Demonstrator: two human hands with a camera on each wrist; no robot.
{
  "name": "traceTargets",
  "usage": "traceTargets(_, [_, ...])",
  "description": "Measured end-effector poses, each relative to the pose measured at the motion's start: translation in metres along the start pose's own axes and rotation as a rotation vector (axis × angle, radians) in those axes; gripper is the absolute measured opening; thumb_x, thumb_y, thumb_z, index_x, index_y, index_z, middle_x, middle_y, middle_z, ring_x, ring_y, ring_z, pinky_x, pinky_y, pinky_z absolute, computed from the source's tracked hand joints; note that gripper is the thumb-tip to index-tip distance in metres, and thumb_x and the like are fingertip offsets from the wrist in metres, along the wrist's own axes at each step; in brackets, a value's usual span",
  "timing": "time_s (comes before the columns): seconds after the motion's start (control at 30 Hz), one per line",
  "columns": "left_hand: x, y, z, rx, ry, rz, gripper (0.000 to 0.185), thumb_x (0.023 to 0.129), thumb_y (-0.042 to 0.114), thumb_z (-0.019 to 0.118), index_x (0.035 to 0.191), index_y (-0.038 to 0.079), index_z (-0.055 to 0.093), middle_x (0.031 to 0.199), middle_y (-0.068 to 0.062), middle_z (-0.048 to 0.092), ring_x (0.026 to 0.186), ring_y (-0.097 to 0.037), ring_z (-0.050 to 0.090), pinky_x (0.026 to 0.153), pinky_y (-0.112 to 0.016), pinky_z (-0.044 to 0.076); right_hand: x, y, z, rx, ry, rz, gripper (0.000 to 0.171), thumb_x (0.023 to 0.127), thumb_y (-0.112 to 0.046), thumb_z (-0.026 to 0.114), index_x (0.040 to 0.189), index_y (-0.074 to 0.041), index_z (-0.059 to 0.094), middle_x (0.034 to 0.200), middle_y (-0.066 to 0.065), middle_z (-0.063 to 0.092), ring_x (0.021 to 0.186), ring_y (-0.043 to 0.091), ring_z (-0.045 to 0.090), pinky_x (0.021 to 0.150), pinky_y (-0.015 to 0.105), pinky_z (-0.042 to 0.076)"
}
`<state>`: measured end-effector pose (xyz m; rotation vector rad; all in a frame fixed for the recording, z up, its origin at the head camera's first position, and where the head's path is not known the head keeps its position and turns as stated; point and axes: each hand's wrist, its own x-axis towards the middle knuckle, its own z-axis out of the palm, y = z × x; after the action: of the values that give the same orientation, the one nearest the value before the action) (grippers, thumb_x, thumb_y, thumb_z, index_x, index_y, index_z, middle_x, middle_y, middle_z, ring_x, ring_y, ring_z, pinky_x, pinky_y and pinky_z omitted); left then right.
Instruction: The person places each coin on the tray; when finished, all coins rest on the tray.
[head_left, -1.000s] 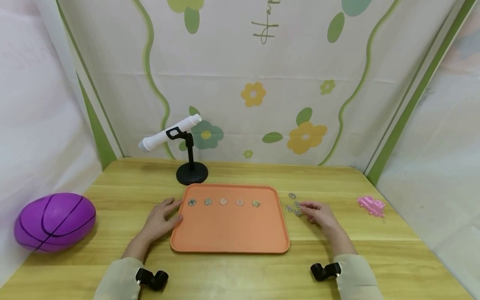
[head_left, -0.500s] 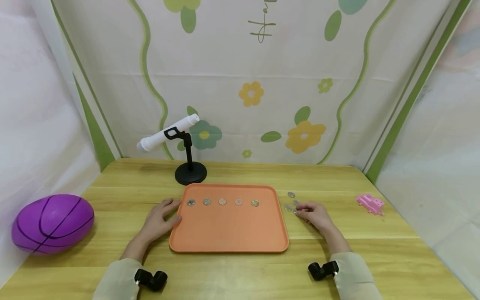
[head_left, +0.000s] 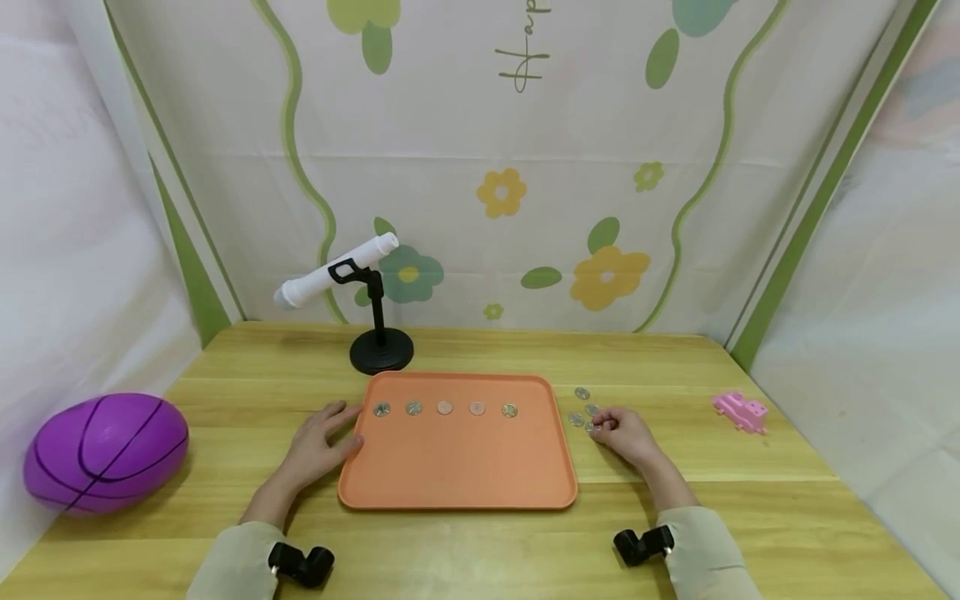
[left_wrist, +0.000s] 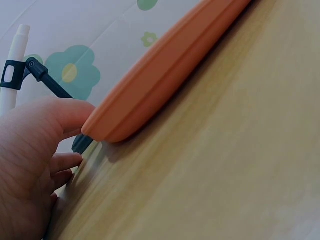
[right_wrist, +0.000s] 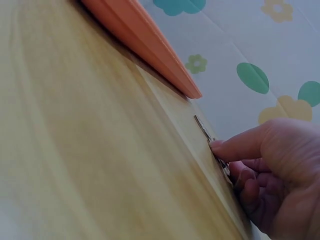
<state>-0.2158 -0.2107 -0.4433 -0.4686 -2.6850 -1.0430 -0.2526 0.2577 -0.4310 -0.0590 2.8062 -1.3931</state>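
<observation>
An orange tray (head_left: 457,467) lies on the wooden table, with a row of several coins (head_left: 445,407) across its far half. My left hand (head_left: 318,446) rests at the tray's left edge, thumb and relaxed fingers touching the rim; in the left wrist view the thumb meets the tray's corner (left_wrist: 107,127). Right of the tray lies a small cluster of loose coins (head_left: 576,419). My right hand (head_left: 626,435) pinches at the nearest coin (right_wrist: 202,127), fingers curled, low against the tabletop. The fingers partly hide that coin.
A white microphone (head_left: 337,271) on a black stand (head_left: 381,350) stands behind the tray. A purple ball (head_left: 107,452) sits at the far left. A pink toy (head_left: 740,412) lies at the right. A flower-printed cloth (head_left: 420,125) hangs behind the table.
My right hand has moved slightly left and its fingers have curled in at the nearest loose coin. The left hand has stayed at the tray's edge, and the coins on the tray are unchanged.
</observation>
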Motion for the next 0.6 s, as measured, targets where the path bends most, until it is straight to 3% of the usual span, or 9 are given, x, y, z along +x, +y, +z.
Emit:
traceTargets(0.27, [0.0005,-0.0018,0.0006,0.004,0.005,0.008,0.047,0.081,0.025,0.06,0.121,0.002,0.05,0.125,-0.029,0.035,0.113,-0.048,0.027,0.085,-0.062,0.017,-0.0004,0.0011,0.0022,-0.036,0.002,-0.045,0.015,0.076,-0.003,0.062,0.086,0.004,0.054,0.069,0.003,0.046,0.064,0.013,0.042,0.053,0.021,0.035])
traceTargets(0.6, [0.0004,-0.0007,0.0003,0.006,0.004,0.006,0.048,0.081,0.026,0.059,0.121,0.002,0.05,0.125,-0.029,0.035,0.113,-0.048,0.027,0.086,-0.062,0.018,-0.0013,-0.0013,0.0017,-0.051,0.006,-0.03,0.014,0.076,-0.002,0.061,0.087,0.003,0.053,0.07,0.004,0.045,0.066,0.014,0.041,0.055,0.022,0.035])
